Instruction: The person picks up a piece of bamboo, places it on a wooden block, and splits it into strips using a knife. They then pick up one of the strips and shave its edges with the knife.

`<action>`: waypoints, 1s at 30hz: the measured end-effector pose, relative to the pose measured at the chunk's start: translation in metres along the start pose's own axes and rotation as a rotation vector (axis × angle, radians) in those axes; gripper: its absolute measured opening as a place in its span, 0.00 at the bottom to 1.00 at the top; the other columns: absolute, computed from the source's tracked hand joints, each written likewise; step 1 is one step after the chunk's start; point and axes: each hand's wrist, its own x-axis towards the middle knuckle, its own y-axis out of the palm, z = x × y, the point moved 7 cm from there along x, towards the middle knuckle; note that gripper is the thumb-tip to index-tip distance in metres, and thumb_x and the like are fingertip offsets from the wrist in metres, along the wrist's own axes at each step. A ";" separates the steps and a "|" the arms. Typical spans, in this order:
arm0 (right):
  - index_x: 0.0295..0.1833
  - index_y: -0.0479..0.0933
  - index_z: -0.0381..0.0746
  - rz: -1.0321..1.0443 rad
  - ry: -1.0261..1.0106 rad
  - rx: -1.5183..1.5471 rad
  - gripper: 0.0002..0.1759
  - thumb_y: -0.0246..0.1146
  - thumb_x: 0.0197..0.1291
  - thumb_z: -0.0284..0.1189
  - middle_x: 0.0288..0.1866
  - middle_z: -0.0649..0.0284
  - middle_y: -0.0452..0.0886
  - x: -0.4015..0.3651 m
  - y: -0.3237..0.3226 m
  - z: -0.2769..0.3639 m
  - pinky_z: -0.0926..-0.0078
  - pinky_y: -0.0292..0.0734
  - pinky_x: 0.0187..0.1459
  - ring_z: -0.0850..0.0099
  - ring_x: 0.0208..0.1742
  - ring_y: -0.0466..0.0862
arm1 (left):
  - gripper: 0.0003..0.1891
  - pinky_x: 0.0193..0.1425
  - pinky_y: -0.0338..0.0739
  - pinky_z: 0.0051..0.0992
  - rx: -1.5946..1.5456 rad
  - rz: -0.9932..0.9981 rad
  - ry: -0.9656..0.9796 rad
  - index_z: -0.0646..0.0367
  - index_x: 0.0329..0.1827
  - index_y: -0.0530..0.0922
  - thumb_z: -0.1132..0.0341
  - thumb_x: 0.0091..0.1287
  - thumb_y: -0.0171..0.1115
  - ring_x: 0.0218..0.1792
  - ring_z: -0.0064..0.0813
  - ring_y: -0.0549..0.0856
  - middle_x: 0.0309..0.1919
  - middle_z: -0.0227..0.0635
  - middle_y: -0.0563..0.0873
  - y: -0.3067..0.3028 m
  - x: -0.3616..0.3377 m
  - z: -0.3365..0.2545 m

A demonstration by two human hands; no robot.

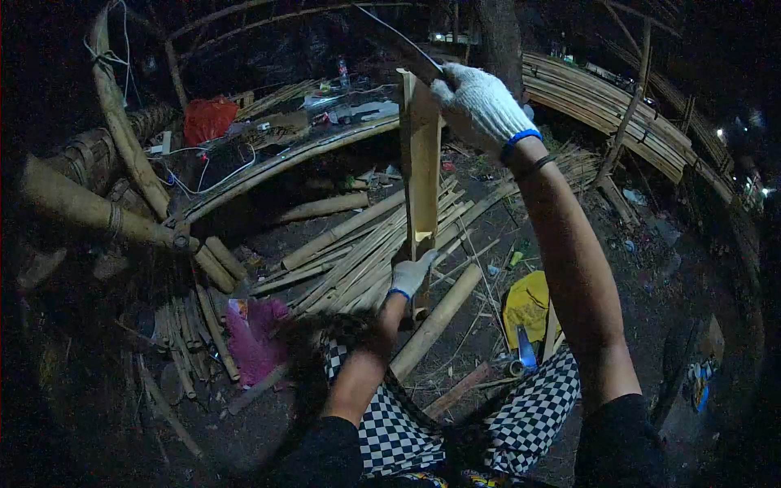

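My right hand [484, 106], in a white knit glove with a blue cuff, is closed around the handle of a machete [407, 45]. The blade slants up and to the left, over the top end of a split bamboo piece [422, 163]. That piece stands upright in front of me with its hollow inner face showing. Lower down, my left hand [411, 272], gloved too, grips the bamboo near a pale node; part of the fingers is hidden behind it. Just below lies a whole bamboo pole [439, 317] on the ground.
Many bamboo strips [366, 256] lie in a pile ahead. A yellow bag [527, 305] lies at right, a magenta bag [254, 337] at left. Behind stands a cluttered bamboo platform [301, 150] with a red bag [209, 120]. Long strips [610, 106] are stacked at the back right.
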 end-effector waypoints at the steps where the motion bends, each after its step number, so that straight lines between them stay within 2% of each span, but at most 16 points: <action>1: 0.44 0.77 0.36 0.005 -0.024 0.010 0.18 0.49 0.64 0.38 0.39 0.44 0.81 -0.001 -0.002 -0.001 0.55 0.75 0.46 0.47 0.43 0.80 | 0.50 0.60 0.71 0.36 0.000 0.000 0.001 0.69 0.60 0.72 0.30 0.48 0.64 0.59 0.49 0.76 0.56 0.59 0.77 -0.010 -0.011 -0.013; 3: 0.44 0.77 0.36 0.021 -0.036 0.035 0.17 0.50 0.64 0.39 0.39 0.44 0.81 0.002 -0.004 -0.010 0.56 0.75 0.45 0.47 0.43 0.80 | 0.49 0.61 0.70 0.37 0.253 0.046 0.037 0.67 0.66 0.66 0.35 0.50 0.66 0.61 0.48 0.74 0.59 0.58 0.74 -0.033 -0.024 -0.042; 6: 0.44 0.77 0.37 0.021 0.004 0.067 0.17 0.51 0.65 0.39 0.36 0.46 0.81 0.003 -0.013 -0.024 0.60 0.76 0.44 0.49 0.40 0.81 | 0.45 0.70 0.61 0.36 0.347 -0.513 0.843 0.64 0.72 0.56 0.45 0.59 0.65 0.68 0.43 0.66 0.67 0.52 0.67 -0.130 -0.010 -0.116; 7: 0.45 0.77 0.37 0.051 -0.026 0.130 0.18 0.51 0.67 0.40 0.34 0.47 0.81 0.002 -0.015 -0.027 0.61 0.76 0.41 0.53 0.37 0.82 | 0.46 0.70 0.60 0.38 -0.206 -0.484 1.127 0.63 0.71 0.57 0.41 0.59 0.63 0.67 0.44 0.67 0.66 0.51 0.67 -0.166 -0.083 -0.198; 10: 0.46 0.77 0.38 0.166 -0.092 0.171 0.20 0.52 0.69 0.44 0.28 0.55 0.81 0.003 -0.020 -0.027 0.67 0.76 0.33 0.68 0.27 0.81 | 0.42 0.69 0.62 0.40 0.264 -0.832 1.431 0.62 0.66 0.64 0.35 0.61 0.55 0.63 0.45 0.72 0.62 0.50 0.71 -0.235 -0.145 -0.320; 12: 0.47 0.77 0.38 0.244 -0.043 0.222 0.21 0.52 0.69 0.45 0.26 0.61 0.80 0.002 -0.015 -0.028 0.71 0.75 0.29 0.76 0.24 0.79 | 0.27 0.64 0.65 0.40 0.721 -1.094 1.681 0.57 0.56 0.75 0.43 0.66 0.53 0.55 0.43 0.78 0.52 0.42 0.80 -0.240 -0.170 -0.385; 14: 0.50 0.78 0.40 0.248 -0.059 0.243 0.20 0.53 0.68 0.45 0.25 0.64 0.79 0.000 -0.016 -0.032 0.74 0.75 0.29 0.78 0.24 0.77 | 0.20 0.51 0.72 0.39 1.089 -0.890 1.648 0.52 0.37 0.82 0.47 0.70 0.48 0.40 0.43 0.82 0.35 0.38 0.85 -0.224 -0.158 -0.419; 16: 0.52 0.79 0.41 0.176 -0.118 0.322 0.19 0.55 0.68 0.44 0.28 0.64 0.82 0.001 -0.020 -0.035 0.75 0.77 0.31 0.78 0.25 0.77 | 0.25 0.38 0.74 0.40 1.316 -0.764 1.301 0.53 0.29 0.80 0.45 0.72 0.43 0.30 0.46 0.81 0.26 0.40 0.83 -0.222 -0.116 -0.427; 17: 0.52 0.80 0.42 0.117 -0.211 0.260 0.19 0.56 0.67 0.44 0.35 0.62 0.85 0.006 -0.026 -0.037 0.75 0.79 0.38 0.77 0.33 0.81 | 0.30 0.29 0.72 0.42 1.207 -0.756 1.344 0.54 0.22 0.78 0.44 0.73 0.38 0.24 0.49 0.80 0.21 0.44 0.81 -0.222 -0.111 -0.426; 18: 0.52 0.80 0.41 0.266 0.042 0.263 0.20 0.57 0.67 0.45 0.43 0.59 0.85 0.003 -0.032 -0.035 0.73 0.78 0.46 0.75 0.42 0.82 | 0.30 0.29 0.72 0.42 1.219 -0.743 1.328 0.54 0.22 0.78 0.44 0.73 0.38 0.24 0.49 0.80 0.21 0.44 0.81 -0.222 -0.108 -0.425; 20: 0.55 0.79 0.42 0.199 -0.064 0.244 0.21 0.55 0.67 0.46 0.48 0.56 0.84 0.012 -0.026 -0.043 0.71 0.77 0.50 0.71 0.47 0.83 | 0.30 0.28 0.71 0.43 1.278 -0.874 1.385 0.54 0.19 0.78 0.44 0.72 0.41 0.22 0.48 0.80 0.18 0.44 0.80 -0.221 -0.116 -0.429; 21: 0.57 0.78 0.45 0.144 -0.153 0.214 0.21 0.52 0.68 0.46 0.50 0.56 0.83 0.014 -0.027 -0.040 0.70 0.77 0.49 0.67 0.47 0.84 | 0.24 0.22 0.67 0.37 1.241 -0.862 1.356 0.59 0.13 0.73 0.58 0.69 0.52 0.15 0.37 0.75 0.11 0.40 0.74 -0.213 -0.138 -0.432; 22: 0.57 0.77 0.46 0.159 -0.105 0.165 0.22 0.51 0.69 0.47 0.50 0.55 0.82 0.017 -0.027 -0.040 0.68 0.78 0.49 0.63 0.48 0.84 | 0.24 0.22 0.67 0.37 1.239 -0.859 1.347 0.59 0.13 0.73 0.58 0.69 0.52 0.15 0.37 0.75 0.11 0.40 0.74 -0.211 -0.135 -0.427; 27: 0.54 0.79 0.43 0.106 -0.171 0.092 0.23 0.52 0.67 0.49 0.46 0.51 0.82 0.022 -0.026 -0.041 0.66 0.78 0.47 0.60 0.45 0.84 | 0.29 0.21 0.63 0.40 0.873 -1.018 1.465 0.58 0.09 0.68 0.54 0.70 0.44 0.11 0.44 0.70 0.08 0.43 0.69 -0.216 -0.148 -0.409; 28: 0.59 0.77 0.47 -0.056 -0.387 0.042 0.24 0.49 0.70 0.49 0.30 0.62 0.83 0.030 -0.019 -0.046 0.71 0.79 0.35 0.77 0.28 0.80 | 0.29 0.21 0.63 0.40 0.878 -1.019 1.440 0.58 0.09 0.69 0.54 0.70 0.44 0.11 0.44 0.71 0.09 0.43 0.70 -0.219 -0.145 -0.412; 30: 0.58 0.78 0.47 0.235 -0.101 0.130 0.25 0.48 0.69 0.50 0.22 0.65 0.79 0.021 -0.025 -0.039 0.75 0.76 0.24 0.80 0.21 0.77 | 0.29 0.21 0.64 0.40 0.899 -1.044 1.423 0.58 0.10 0.70 0.53 0.71 0.44 0.12 0.44 0.71 0.09 0.43 0.70 -0.223 -0.150 -0.421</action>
